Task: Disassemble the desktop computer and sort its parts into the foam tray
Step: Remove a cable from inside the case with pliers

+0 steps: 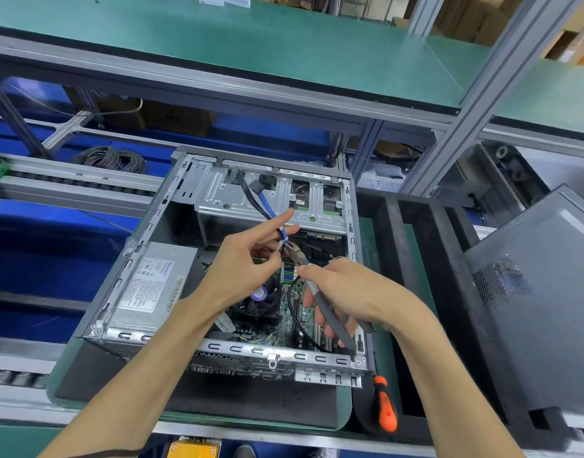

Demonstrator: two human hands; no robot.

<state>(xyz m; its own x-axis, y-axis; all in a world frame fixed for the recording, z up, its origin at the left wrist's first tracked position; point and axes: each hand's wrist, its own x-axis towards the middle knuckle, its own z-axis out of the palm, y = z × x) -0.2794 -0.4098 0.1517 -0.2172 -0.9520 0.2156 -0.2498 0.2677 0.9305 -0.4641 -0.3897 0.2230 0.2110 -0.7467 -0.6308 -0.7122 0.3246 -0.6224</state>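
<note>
Left of centre, the open desktop computer case [171, 226] lies on a dark foam pad on the worktop [62, 365], its silver power supply [148, 285] in the lower-left part of the chassis. At centre frame, the left hand [247, 259] pinches a blue cable [267, 209] above the motherboard [284, 322], index and middle fingers stretched toward the drive cage [267, 196] in the upper part of the case. Just right of it, the right hand [346, 292] is wrapped around the grey handles of pliers [320, 299], whose tips meet the cable at the left fingertips. An orange-handled screwdriver [386, 404] lies at lower right. Further right stands the black foam tray [416, 246], with the removed grey side panel [535, 292] at the right edge.
</note>
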